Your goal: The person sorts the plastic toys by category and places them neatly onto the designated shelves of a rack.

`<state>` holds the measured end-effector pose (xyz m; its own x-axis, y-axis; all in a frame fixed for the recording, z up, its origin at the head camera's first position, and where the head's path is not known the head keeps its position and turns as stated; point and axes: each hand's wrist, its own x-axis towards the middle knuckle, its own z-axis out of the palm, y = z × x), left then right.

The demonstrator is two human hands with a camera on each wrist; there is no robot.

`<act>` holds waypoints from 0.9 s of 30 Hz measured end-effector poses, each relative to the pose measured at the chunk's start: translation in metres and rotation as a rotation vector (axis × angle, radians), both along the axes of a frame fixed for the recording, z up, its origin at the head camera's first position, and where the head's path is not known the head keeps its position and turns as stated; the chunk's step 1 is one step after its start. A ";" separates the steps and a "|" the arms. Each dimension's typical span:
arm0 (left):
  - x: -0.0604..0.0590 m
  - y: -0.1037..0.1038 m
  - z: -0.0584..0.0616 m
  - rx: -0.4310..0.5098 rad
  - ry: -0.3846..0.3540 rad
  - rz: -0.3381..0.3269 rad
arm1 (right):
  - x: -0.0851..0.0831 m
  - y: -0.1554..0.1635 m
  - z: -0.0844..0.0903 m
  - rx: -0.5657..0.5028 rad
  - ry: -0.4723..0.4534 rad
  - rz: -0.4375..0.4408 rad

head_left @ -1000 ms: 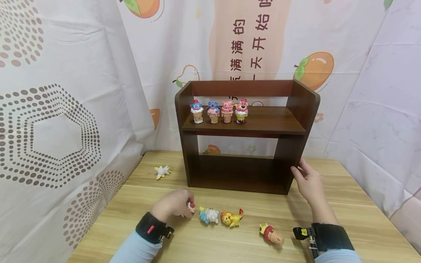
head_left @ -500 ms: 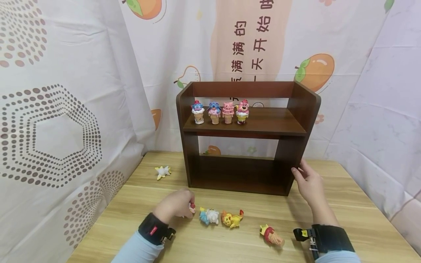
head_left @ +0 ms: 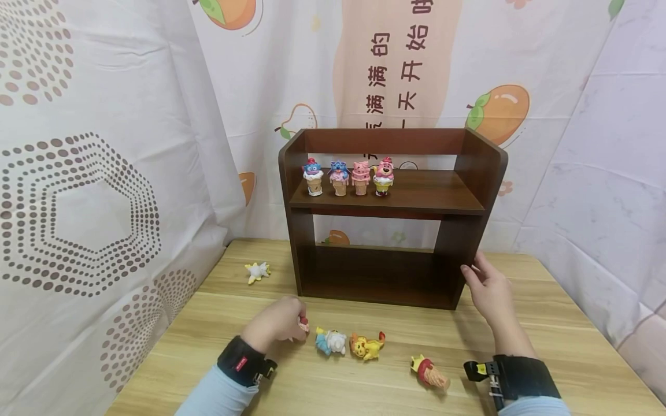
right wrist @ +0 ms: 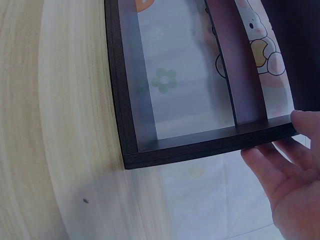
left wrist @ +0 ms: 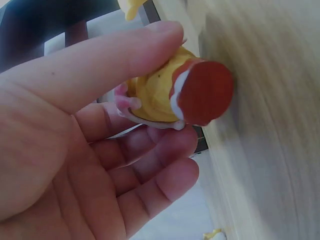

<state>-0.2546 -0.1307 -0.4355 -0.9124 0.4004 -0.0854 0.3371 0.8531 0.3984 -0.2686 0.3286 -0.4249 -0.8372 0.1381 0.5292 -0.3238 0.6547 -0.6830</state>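
Note:
My left hand is low over the table at the left, in front of the shelf. Between thumb and fingers it pinches a small ice-cream-cone figurine, yellow with a red-brown round end, white drips and pink bits; most of it is hidden by the hand in the head view. At the right, my right hand grips the side panel of the dark brown two-tier shelf. In the right wrist view its thumb lies at the panel's edge, with fingers on the outer side.
Four-legged-looking white and yellow figurine lies left of the shelf. Before it lie a blue-and-white figurine, a yellow one and a red-and-yellow cone figurine. Several cone figurines stand on the upper tier's left half.
My left hand has lifted slightly, the pinched figurine with it. The right hand keeps its place on the shelf's side panel.

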 end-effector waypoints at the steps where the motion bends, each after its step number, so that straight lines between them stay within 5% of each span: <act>1: -0.001 0.000 0.000 0.004 -0.001 0.003 | 0.000 0.000 0.000 0.001 0.000 -0.002; 27: -0.011 -0.005 0.009 0.169 0.419 -0.012 | -0.001 0.000 0.000 -0.016 0.001 0.000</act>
<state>-0.2652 -0.1352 -0.4263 -0.8495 0.3875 0.3579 0.5082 0.7830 0.3585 -0.2695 0.3285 -0.4252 -0.8367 0.1463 0.5277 -0.3247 0.6435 -0.6932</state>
